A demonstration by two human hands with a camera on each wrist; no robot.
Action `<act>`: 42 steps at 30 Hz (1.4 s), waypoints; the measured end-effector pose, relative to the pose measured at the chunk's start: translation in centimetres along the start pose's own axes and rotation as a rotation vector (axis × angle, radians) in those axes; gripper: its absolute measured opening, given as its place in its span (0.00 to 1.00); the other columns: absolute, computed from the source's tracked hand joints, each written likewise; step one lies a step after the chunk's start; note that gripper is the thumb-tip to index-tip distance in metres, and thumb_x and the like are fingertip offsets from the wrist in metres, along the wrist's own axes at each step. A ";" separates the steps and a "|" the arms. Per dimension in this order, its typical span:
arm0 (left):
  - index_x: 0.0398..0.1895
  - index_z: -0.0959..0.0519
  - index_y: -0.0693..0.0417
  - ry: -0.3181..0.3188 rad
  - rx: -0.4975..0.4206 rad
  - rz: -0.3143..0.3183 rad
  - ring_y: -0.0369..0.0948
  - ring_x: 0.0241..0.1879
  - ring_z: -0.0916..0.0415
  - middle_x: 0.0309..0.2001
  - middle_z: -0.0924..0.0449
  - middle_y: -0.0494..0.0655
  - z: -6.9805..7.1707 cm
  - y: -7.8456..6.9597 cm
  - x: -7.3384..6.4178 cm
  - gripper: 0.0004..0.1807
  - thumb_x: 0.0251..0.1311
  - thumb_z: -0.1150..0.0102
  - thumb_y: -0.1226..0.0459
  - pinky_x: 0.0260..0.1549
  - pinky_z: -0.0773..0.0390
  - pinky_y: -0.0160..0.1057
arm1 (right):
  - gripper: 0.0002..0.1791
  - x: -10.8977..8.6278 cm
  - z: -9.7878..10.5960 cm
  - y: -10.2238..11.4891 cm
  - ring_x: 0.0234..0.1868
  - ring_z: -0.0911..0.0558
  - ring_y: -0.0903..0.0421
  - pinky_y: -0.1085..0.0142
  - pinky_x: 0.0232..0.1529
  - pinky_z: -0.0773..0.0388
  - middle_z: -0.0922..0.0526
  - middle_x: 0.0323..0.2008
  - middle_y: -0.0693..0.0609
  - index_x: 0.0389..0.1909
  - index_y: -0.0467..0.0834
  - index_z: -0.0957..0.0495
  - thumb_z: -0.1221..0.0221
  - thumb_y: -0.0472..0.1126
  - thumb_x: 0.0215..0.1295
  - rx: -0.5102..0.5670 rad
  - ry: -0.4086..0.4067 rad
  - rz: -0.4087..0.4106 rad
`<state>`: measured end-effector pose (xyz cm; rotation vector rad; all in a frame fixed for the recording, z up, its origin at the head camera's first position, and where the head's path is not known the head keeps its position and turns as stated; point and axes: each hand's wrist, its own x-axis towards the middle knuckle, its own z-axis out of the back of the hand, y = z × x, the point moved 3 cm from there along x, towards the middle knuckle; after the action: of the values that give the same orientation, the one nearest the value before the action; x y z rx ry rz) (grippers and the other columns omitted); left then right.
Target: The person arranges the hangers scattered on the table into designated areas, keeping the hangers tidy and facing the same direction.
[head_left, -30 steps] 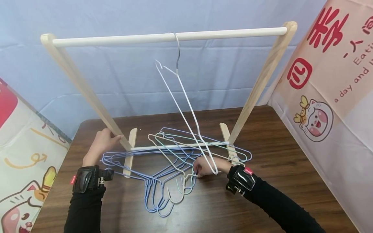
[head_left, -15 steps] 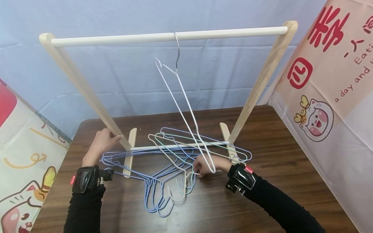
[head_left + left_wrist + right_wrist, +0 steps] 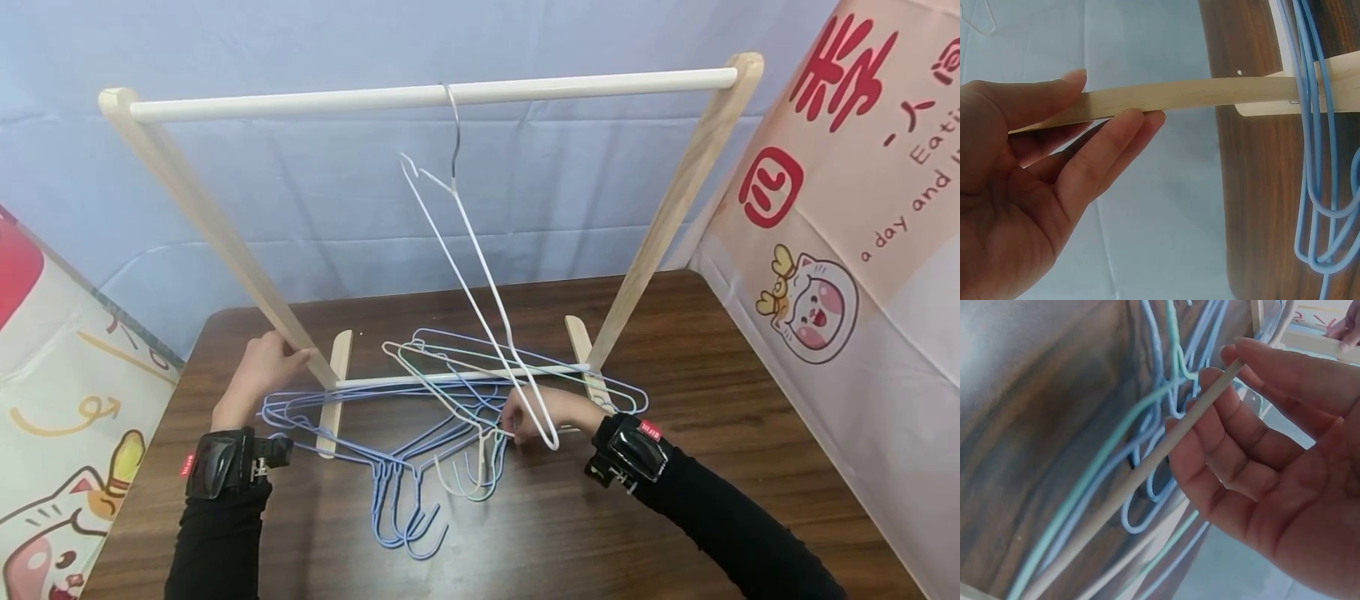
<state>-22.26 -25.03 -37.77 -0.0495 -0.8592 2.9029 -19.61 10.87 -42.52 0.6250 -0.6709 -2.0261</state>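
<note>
Cream hanger point(image 3: 1136, 478) over worktop point(image 3: 585, 537), by blue hangers point(image 3: 1155, 345) | I've R hand point(image 3: 531, 415) pinching it, L hand point(image 3: 257, 371) gripping rack upright point(image 3: 1166, 96) | prob light, stiff, slick | I'd hold nr neck

On the pale printed banner point(image 3: 847, 208) at the right of the head view, thin letters read "a day and", followed by a letter cut by the frame edge; above that stands "Eati", also cut off. Large red Chinese-style characters point(image 3: 846, 75) run beside them, one more sits inside a red rounded frame point(image 3: 771, 188), and another is cropped at the edge; their exact readings are uncertain. The white printed banner point(image 3: 90, 367) opposite carries a curling yellow-orange arrow point(image 3: 67, 412). Red tags on the right wrist strap point(image 3: 650, 430) and left wrist strap point(image 3: 187, 463) bear white lettering too small to read.
</note>
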 end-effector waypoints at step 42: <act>0.45 0.27 0.73 -0.002 -0.004 -0.005 0.54 0.30 0.23 0.37 0.24 0.70 -0.1 0.1 0.1 0.17 0.60 0.47 0.65 0.23 0.29 0.42 | 0.09 -1.6 6.5 1.0 0.16 0.31 0.64 0.70 0.21 0.33 0.28 0.13 0.59 0.15 0.42 0.25 0.44 0.25 0.45 -0.110 -0.181 -0.240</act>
<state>-22.32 -25.03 -37.88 -0.0447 -0.8648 2.8967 -22.52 13.20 -36.84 0.4796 -0.6071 -2.3461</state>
